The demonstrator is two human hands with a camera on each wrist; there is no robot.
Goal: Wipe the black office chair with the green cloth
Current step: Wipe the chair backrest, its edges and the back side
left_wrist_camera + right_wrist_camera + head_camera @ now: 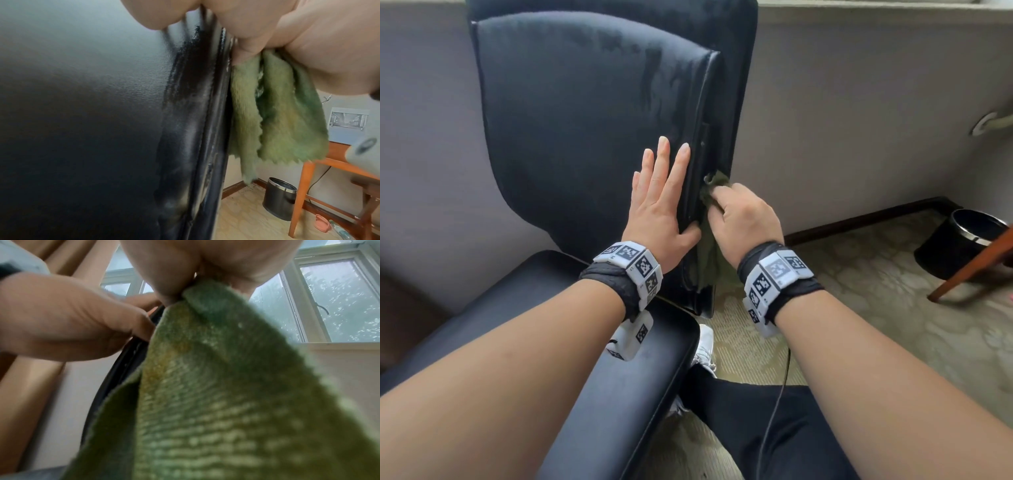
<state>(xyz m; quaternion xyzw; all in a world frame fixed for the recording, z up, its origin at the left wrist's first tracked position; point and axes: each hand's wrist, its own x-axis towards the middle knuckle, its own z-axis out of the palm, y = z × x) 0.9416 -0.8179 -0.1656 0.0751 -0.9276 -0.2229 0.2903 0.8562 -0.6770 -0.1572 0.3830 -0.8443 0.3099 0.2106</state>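
The black office chair (585,113) fills the middle of the head view, its padded backrest upright with damp streaks near the right edge, its seat (571,342) below. My left hand (659,202) lies flat on the backrest, fingers straight, thumb hooked round its right edge. My right hand (743,216) grips the bunched green cloth (710,240) against that edge; the cloth (283,113) hangs down below my fist. In the right wrist view the cloth (216,394) covers most of the picture, beside the chair's edge (127,363).
A grey wall stands behind the chair. A black waste bin (959,245) and a wooden table leg (976,263) stand on the patterned carpet (876,308) at the right. My leg in dark trousers (774,428) is beside the seat.
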